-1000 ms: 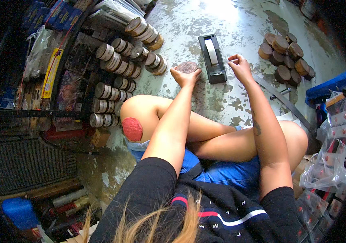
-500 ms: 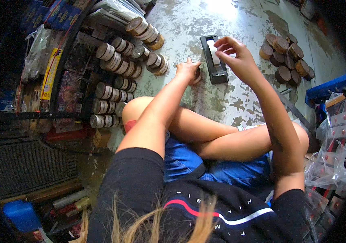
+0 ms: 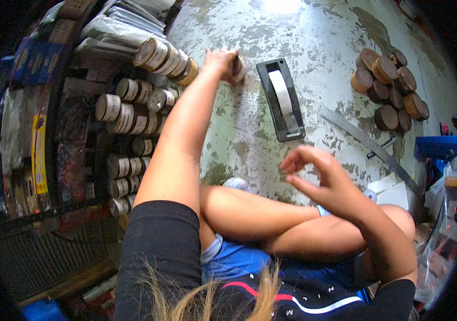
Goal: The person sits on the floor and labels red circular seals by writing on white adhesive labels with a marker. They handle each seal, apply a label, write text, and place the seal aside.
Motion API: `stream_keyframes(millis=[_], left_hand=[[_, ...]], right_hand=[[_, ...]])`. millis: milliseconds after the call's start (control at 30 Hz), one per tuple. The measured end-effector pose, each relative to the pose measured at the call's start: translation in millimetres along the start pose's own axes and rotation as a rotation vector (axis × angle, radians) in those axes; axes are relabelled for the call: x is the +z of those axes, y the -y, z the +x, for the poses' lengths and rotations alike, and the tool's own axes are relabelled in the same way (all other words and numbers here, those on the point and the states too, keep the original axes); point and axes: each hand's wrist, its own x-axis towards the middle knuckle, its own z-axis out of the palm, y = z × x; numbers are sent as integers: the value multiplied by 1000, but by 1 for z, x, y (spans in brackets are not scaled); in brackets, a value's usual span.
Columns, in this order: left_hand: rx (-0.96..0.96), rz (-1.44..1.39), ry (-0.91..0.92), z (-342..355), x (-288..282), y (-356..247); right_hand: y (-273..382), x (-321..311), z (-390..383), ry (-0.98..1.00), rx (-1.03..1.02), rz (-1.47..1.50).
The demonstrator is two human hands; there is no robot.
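Head view, as I watch remotely: the left hand [image 3: 220, 60] grasps a round brown tin [image 3: 237, 70] toward the floor's [image 3: 228, 131] left edge, between stacked tins [image 3: 163, 58] and a black tape dispenser [image 3: 274, 109]; the right hand [image 3: 323, 174], thumb and fingers parted, hovers nearer me.

Floor [image 3: 322, 69] layout around the tape dispenser [image 3: 281, 100], upper centre of the frame
Left of it, a cylinder [image 3: 237, 72] in the left hand [image 3: 219, 59]; farther left, rows of cylinders [image 3: 125, 115]; upper right, a piled group [image 3: 393, 85]; below, the right hand [image 3: 325, 179].
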Motion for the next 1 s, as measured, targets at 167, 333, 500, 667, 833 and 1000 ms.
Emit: stream_keyframes(millis=[167, 333, 500, 667, 833, 1000], left_hand=[[-162, 250, 17, 63, -7, 51], [-348, 437, 184, 90, -11, 88], [-593, 467, 410, 107, -13, 84], [-374, 393, 42, 71, -4, 29], [-72, 91, -205, -19, -40, -40], [223, -186, -356, -157, -124, -89]], right_hand=[[10, -19, -3, 86, 16, -207], [10, -30, -1, 135, 67, -120], [5, -30, -2, 154, 31, -169], [-14, -31, 0, -24, 3, -334], [-30, -50, 1, 8, 38, -509], [-50, -135, -5, 54, 464, -636]])
